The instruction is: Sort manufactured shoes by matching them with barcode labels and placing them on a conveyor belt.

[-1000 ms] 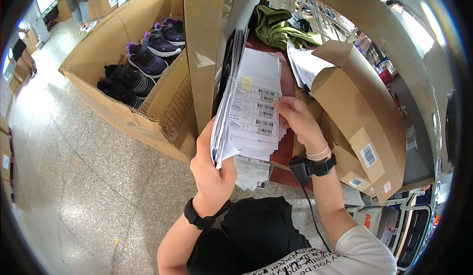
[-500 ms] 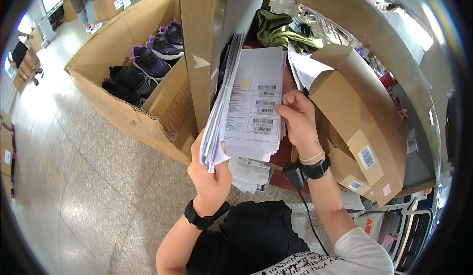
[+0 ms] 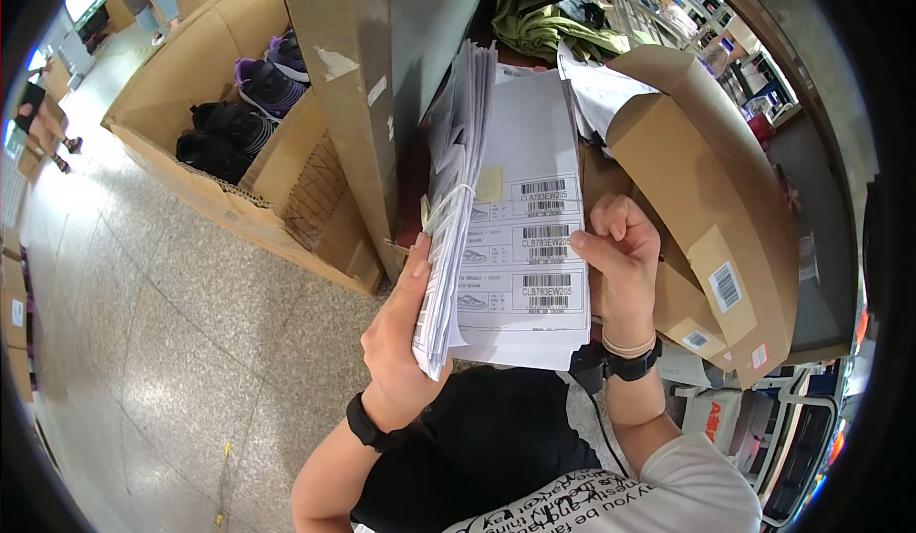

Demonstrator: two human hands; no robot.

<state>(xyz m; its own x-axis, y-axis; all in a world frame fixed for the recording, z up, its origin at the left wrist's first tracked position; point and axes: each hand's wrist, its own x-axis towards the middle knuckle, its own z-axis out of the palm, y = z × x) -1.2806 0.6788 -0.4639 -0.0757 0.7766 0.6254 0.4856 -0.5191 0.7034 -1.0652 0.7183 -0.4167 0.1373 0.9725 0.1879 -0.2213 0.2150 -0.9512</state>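
Observation:
A thick bundle of white printed label sheets (image 3: 520, 318) is spread open in front of me, with barcodes and small shoe drawings on the facing page. My left hand (image 3: 399, 347) is closed around the lower left of the bundle, its thumb along the turned-back sheets (image 3: 448, 256). A pale rubber band or string (image 3: 447, 205) goes around that turned-back part. My right hand (image 3: 625, 266) has its fingers curled, with the thumb on the right edge of the facing sheets. How the fingers meet behind the edge is hidden. A small yellowish patch (image 3: 489, 186) shows on the page.
An open carton (image 3: 353, 256) with black and purple shoes (image 3: 270, 89) stands left, beyond a metal post (image 3: 334, 75). Brown cardboard boxes (image 3: 701, 199) lie at the right. Green cloth (image 3: 525, 18) is heaped behind. A cable (image 3: 603, 428) hangs by my right wrist.
The bundle has come nearer to me, and the facing page shows larger. My right hand has moved right and lower with it. The view has shifted, and the shoe carton sits farther left.

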